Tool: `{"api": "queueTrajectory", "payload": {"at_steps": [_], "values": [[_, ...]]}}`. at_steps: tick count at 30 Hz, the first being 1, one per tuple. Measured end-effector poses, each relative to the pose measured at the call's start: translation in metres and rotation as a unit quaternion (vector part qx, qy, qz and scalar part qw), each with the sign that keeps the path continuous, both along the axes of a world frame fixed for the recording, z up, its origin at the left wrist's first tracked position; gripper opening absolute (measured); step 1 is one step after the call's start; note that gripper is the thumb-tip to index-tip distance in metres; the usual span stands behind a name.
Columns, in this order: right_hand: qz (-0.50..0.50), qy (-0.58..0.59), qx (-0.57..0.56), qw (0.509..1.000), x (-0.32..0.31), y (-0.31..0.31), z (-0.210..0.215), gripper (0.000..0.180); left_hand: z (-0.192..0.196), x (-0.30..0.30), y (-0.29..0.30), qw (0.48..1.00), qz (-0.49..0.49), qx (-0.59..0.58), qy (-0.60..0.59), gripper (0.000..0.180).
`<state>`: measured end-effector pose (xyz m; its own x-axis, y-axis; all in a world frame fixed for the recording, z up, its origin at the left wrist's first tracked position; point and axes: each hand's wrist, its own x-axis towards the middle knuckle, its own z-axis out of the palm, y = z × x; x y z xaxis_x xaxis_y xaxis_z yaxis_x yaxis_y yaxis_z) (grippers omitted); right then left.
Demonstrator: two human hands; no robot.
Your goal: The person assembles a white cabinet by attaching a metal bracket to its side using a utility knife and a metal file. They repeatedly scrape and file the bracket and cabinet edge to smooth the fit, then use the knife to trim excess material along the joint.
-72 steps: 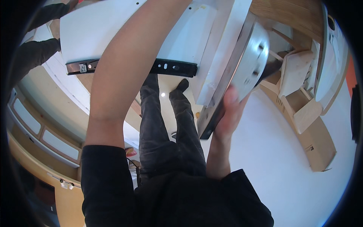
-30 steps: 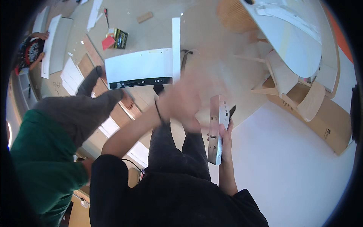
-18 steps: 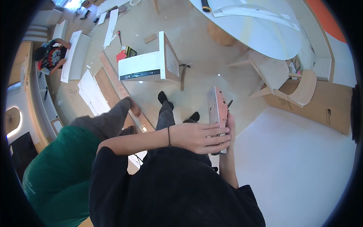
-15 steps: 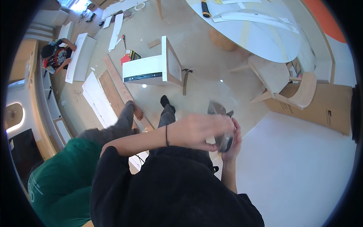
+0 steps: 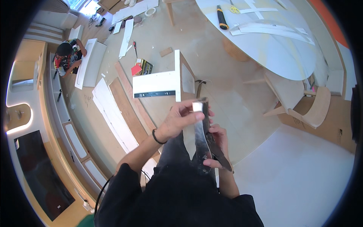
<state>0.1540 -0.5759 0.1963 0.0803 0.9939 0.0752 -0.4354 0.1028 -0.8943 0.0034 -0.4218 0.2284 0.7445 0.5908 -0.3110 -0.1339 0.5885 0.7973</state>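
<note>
My left hand (image 5: 177,120) is closed around the upper end of a long tool-like metal piece (image 5: 200,132), thumb pressed on its shiny face. The piece stands nearly upright in front of my body, part bright, part black, with screw or rivet heads near its lower end. From its lower right side juts a dark flat blade-like part. My right hand (image 5: 219,142) grips that lower half from the right, fingers behind and thumb in front. Its exact kind is unclear. Beyond my hands stands a white cabinet piece (image 5: 155,83) with a dark metal strip along its lower edge.
Long wooden boards (image 5: 128,111) and a white panel (image 5: 109,109) lie left on the floor. A person (image 5: 68,56) crouches by a white box at far left. A round table (image 5: 264,49) holds a black-and-orange tool (image 5: 222,19). A wooden chair (image 5: 310,111) stands right.
The metal piece has been turned upright and drawn closer to my body. My left hand has shifted to its upper end. The green-shirted person has almost left the view.
</note>
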Motion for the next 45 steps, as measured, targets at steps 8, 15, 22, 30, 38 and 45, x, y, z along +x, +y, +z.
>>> {"api": "queueTrajectory", "payload": {"at_steps": [8, 15, 22, 30, 38, 45], "values": [[-0.135, 0.054, -0.19, 0.971, -0.056, 0.074, -0.051, 0.097, -0.085, -0.029, 0.104, 0.972, -0.105, 0.094, 0.186, 0.047], [-0.228, 0.093, -0.269, 0.931, -0.071, 0.12, -0.151, 0.079, -0.198, -0.014, 0.233, 0.801, 0.274, 0.479, 0.231, 0.04], [-0.208, 0.033, -0.251, 0.945, -0.078, 0.127, -0.205, 0.077, -0.262, 0.025, 0.245, 0.903, 0.302, 0.262, 0.155, 0.043], [-0.206, 0.033, -0.284, 0.936, -0.077, 0.148, -0.198, 0.103, -0.262, 0.04, 0.248, 0.906, 0.371, 0.169, 0.111, 0.034], [-0.202, 0.05, -0.295, 0.933, -0.075, 0.175, -0.2, 0.098, -0.262, 0.035, 0.253, 0.901, 0.368, 0.2, 0.115, 0.034], [-0.212, 0.055, -0.302, 0.928, -0.07, 0.173, -0.195, 0.103, -0.263, 0.037, 0.25, 0.902, 0.377, 0.184, 0.099, 0.033]]}}
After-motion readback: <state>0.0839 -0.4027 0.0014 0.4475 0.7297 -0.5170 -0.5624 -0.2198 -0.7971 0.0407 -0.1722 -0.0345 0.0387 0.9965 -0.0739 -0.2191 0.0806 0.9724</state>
